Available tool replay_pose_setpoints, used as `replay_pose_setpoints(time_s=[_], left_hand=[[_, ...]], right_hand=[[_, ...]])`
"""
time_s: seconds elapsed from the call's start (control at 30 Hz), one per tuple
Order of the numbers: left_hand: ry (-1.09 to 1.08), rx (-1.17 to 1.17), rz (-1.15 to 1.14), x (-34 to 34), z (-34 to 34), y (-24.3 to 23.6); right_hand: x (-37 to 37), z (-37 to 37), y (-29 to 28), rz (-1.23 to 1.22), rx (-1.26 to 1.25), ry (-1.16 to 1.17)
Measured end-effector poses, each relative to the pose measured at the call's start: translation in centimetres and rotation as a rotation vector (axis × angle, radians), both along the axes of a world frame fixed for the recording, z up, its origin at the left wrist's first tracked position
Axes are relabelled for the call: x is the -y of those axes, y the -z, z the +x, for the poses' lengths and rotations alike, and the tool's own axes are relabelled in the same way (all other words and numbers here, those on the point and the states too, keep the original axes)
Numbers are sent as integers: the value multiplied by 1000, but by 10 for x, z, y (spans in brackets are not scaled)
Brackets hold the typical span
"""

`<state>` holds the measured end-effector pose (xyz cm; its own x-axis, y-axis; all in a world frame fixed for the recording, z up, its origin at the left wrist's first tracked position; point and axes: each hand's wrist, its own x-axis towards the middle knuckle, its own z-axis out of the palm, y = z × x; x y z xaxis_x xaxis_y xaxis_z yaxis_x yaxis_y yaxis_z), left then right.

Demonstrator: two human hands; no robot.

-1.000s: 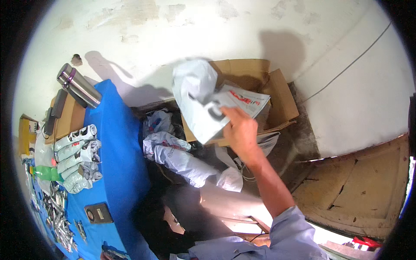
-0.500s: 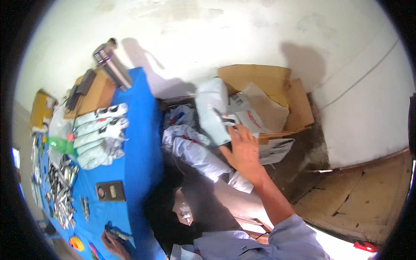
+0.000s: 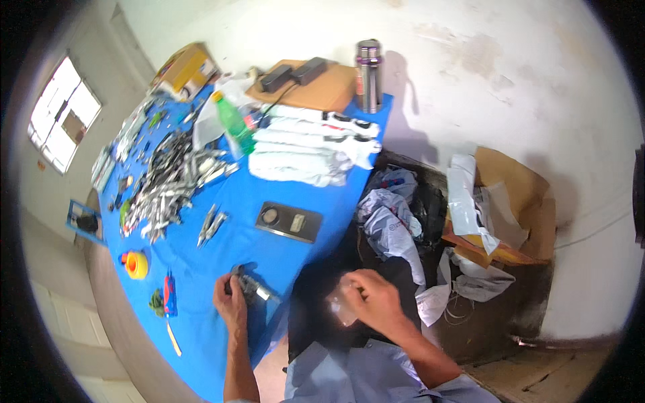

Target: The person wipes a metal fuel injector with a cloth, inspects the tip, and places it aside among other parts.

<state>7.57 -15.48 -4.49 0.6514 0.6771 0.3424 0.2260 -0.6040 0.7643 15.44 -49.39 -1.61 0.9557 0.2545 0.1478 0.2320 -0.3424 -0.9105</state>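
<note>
My left hand point(image 3: 230, 303) is at the near edge of the blue table, its fingers closed around one end of a small metal part point(image 3: 259, 289) with a dark body and a shiny cylindrical end. What kind of part it is, I cannot make out. Over my lap, right of the table, my right hand point(image 3: 373, 302) is closed in a pinch on a small clear plastic bag point(image 3: 342, 307), somewhat blurred. Beyond the metal part lies a dark flat scale-like device point(image 3: 289, 221). Two slim metal pieces point(image 3: 212, 225) lie to its left.
A pile of metal parts point(image 3: 168, 185) covers the table's left. Folded white plastic bags point(image 3: 302, 148), a green bottle point(image 3: 233, 122) and a steel flask point(image 3: 369, 77) stand or lie farther back. Yellow tape point(image 3: 136, 265) sits at left. A cardboard box point(image 3: 537, 221) is on the floor at right.
The view has swung left toward the table. My right hand has come back from the box and the white packages to my lap, taking hold of the clear bag. My left hand keeps the metal part.
</note>
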Motion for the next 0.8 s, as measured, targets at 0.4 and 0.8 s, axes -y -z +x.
replay_pose_setpoints(time_s=[0.4,0.8], left_hand=[[41,131,-429,7,-5,-33],[600,71,214,12,0,-29]], right_hand=[[-124,-63,21,24,-252,-208],[-142,-50,27,-51,110,-98]])
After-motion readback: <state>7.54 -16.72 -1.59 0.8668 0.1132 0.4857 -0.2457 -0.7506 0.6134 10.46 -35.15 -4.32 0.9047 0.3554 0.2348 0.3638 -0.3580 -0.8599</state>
